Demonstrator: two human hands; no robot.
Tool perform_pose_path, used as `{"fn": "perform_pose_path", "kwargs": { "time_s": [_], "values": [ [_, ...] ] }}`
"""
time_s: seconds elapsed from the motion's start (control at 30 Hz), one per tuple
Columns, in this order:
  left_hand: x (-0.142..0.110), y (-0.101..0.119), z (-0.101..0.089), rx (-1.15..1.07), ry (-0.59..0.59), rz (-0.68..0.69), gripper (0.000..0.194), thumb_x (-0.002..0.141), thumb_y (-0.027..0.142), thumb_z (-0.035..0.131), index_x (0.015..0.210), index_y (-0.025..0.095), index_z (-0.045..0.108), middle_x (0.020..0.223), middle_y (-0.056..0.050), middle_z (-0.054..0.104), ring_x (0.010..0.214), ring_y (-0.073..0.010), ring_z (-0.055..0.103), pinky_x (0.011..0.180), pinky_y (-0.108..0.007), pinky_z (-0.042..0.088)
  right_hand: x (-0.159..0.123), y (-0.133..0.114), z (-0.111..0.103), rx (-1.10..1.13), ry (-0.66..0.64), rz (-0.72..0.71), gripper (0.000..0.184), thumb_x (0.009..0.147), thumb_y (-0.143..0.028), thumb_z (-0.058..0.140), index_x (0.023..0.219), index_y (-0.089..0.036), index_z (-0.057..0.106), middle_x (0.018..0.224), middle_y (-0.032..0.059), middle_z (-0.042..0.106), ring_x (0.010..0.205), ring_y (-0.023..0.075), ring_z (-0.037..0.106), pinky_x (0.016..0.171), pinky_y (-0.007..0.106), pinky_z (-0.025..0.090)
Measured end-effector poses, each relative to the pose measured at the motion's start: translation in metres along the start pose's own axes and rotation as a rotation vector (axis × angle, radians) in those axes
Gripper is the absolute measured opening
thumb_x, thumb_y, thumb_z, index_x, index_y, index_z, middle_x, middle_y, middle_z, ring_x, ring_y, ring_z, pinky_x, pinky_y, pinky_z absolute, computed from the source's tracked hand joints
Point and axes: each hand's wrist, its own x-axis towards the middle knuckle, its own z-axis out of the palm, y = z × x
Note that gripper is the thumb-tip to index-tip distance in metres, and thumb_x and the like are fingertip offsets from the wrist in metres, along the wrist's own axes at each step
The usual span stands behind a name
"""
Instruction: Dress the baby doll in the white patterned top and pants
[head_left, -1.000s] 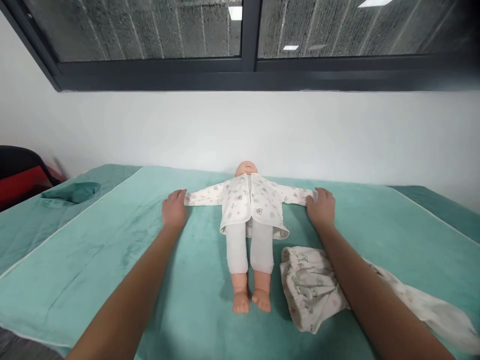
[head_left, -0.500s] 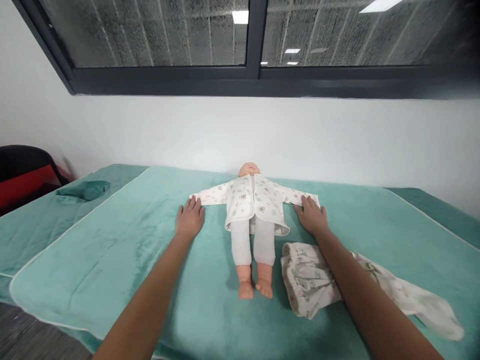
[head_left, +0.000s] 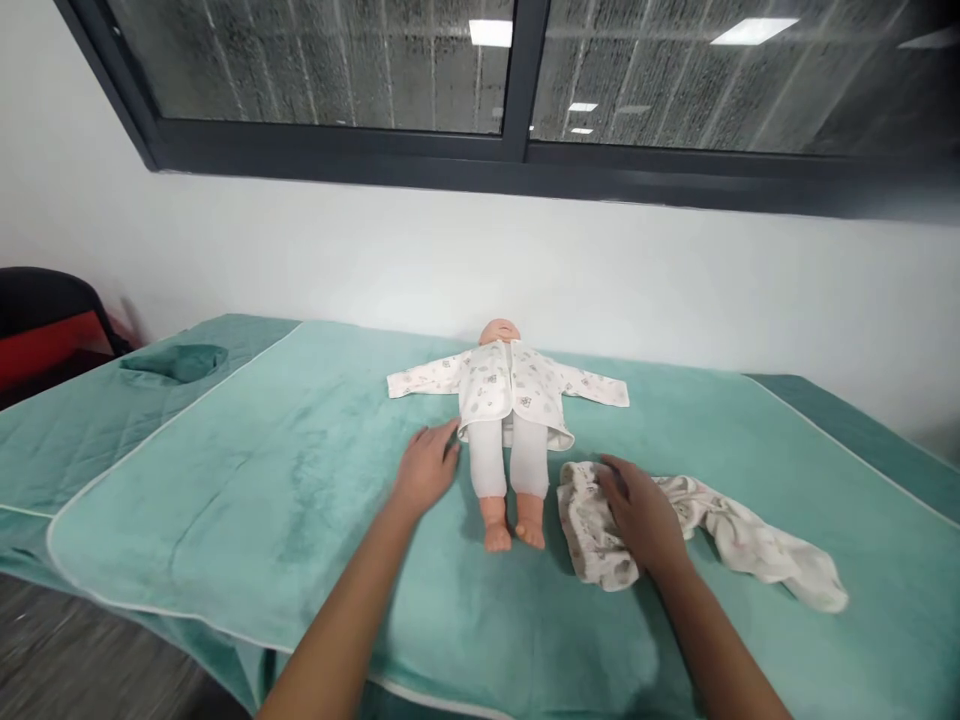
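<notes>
Green blanket (head_left: 262, 480) under doll (head_left: 489, 400); right hand (head_left: 645, 515) seemingly touches patterned garment (head_left: 589, 530).

You are in a plain indoor room whose exact kind you cannot tell: a padded surface under a green cover (head_left: 300, 480) stands against a white wall (head_left: 375, 260), below a dark-framed window (head_left: 517, 150) whose panes show bright rectangular light panels (head_left: 491, 33).

A pinkish plastic doll (head_left: 487, 459) is laid face-up, dressed in an open white printed-cloth jacket (head_left: 487, 385); a crumpled white printed-cloth garment (head_left: 584, 520) is bunched at four o'clock.
</notes>
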Motion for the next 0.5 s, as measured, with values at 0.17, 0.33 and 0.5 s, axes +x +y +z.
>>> {"fn": "perform_pose_path", "kwargs": {
  "time_s": [0.17, 0.33, 0.5],
  "values": [
    [-0.010, 0.008, 0.000, -0.116, 0.015, 0.019, 0.035, 0.090, 0.017, 0.044, 0.120, 0.024, 0.062, 0.120, -0.003, 0.068, 0.113, -0.0207, 0.059, 0.104, -0.039, 0.041, -0.065, -0.025, -0.003, 0.106, 0.134, -0.194, 0.039, 0.092, -0.044, 0.045, 0.126, -0.027, 0.054, 0.132, 0.0083, 0.056, 0.121, 0.0293, 0.052, 0.101, 0.050, 0.043],
    [-0.013, 0.008, -0.001, -0.153, 0.067, 0.014, 0.031, 0.090, 0.016, 0.042, 0.108, 0.022, 0.066, 0.111, -0.005, 0.070, 0.106, -0.0219, 0.061, 0.096, -0.039, 0.046, -0.109, -0.053, 0.001, 0.032, 0.127, -0.183, 0.045, 0.084, -0.050, 0.058, 0.124, -0.032, 0.053, 0.125, 0.0095, 0.059, 0.115, 0.0350, 0.053, 0.094, 0.055, 0.045],
    [-0.040, 0.038, -0.008, -0.508, 0.160, -0.199, 0.025, 0.092, 0.025, 0.042, 0.099, 0.021, 0.066, 0.096, -0.004, 0.071, 0.092, -0.0189, 0.066, 0.088, -0.035, 0.050, -0.096, -0.081, -0.019, 0.050, -0.011, -0.066, 0.026, 0.087, -0.040, 0.049, 0.104, -0.026, 0.062, 0.100, 0.0087, 0.065, 0.095, 0.0318, 0.059, 0.081, 0.047, 0.046]
  ]
}}
